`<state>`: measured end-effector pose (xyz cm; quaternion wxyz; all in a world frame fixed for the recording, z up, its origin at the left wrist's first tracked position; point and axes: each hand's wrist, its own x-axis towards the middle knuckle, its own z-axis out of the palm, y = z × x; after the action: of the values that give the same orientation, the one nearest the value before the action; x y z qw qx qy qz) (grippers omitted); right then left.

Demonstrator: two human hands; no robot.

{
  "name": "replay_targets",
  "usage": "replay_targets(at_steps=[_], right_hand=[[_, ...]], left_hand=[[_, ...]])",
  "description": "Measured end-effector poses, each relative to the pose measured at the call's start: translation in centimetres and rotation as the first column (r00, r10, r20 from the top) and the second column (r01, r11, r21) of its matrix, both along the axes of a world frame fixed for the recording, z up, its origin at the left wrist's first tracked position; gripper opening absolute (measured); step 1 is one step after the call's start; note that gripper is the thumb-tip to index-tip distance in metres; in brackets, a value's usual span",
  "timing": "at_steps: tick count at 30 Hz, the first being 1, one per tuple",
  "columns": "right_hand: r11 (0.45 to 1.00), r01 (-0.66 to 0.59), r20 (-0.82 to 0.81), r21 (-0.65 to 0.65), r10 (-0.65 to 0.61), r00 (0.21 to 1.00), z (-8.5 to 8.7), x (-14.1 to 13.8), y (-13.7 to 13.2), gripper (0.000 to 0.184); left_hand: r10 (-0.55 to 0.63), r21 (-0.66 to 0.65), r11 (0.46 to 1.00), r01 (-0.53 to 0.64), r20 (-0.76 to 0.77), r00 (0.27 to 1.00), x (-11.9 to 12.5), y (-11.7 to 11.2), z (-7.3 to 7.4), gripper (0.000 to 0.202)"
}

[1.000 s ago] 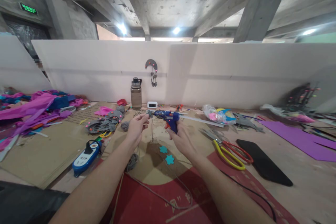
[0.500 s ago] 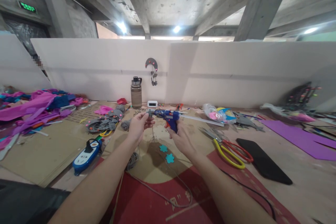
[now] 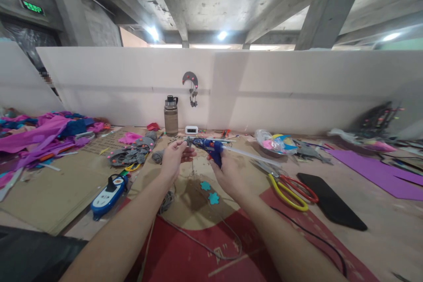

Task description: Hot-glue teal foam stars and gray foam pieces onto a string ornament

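Note:
My right hand [image 3: 227, 175] is wrapped around the handle of a blue hot glue gun [image 3: 214, 149]. A long clear glue stick [image 3: 251, 155] juts from its back end. The nozzle points left, right up at my left hand [image 3: 174, 156]. Between my left thumb and fingers is a small grey felt piece [image 3: 189, 141], its exact shape too small to tell. A thin cord hangs below it. Beneath my hands, two teal felt flowers [image 3: 205, 185] lie on the cardboard beside the cord. A bundle of grey yarn [image 3: 167, 201] rests by my left forearm.
Scissors [image 3: 291, 191] with red and yellow handles and a black phone-like slab [image 3: 332, 200] lie right. At left are a power strip [image 3: 109, 196], grey felt pieces [image 3: 135, 152] and colourful scraps [image 3: 39, 132]. A bottle [image 3: 171, 119] stands behind; a moon ornament [image 3: 191, 80] hangs on the partition.
The glue gun has tilted slightly and shifted a little left, its glue stick now slanting lower to the right. My left hand keeps its pinch almost in place.

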<state>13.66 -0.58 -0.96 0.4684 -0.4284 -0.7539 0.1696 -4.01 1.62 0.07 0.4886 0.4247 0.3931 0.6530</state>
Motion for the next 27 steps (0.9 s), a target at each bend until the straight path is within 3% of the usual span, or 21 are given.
replay_targets(at_steps=[10,22,27], right_hand=[[0.997,0.048,0.124,0.064,-0.055,0.991,0.14,-0.11,-0.34,0.025],[0.996,0.077,0.153,0.049,-0.083,0.985,0.35,-0.22,-0.5,0.026],[0.997,0.071,0.092,0.032,-0.074,0.993,0.3,-0.1,-0.37,0.027]], left_hand=[[0.045,-0.021,0.999,-0.046,-0.048,0.998,-0.04,-0.12,0.18,0.031],[0.04,-0.045,0.998,-0.042,-0.055,0.998,-0.04,-0.09,0.24,0.033],[0.029,-0.053,0.998,-0.032,-0.065,0.997,-0.03,-0.02,0.07,0.035]])
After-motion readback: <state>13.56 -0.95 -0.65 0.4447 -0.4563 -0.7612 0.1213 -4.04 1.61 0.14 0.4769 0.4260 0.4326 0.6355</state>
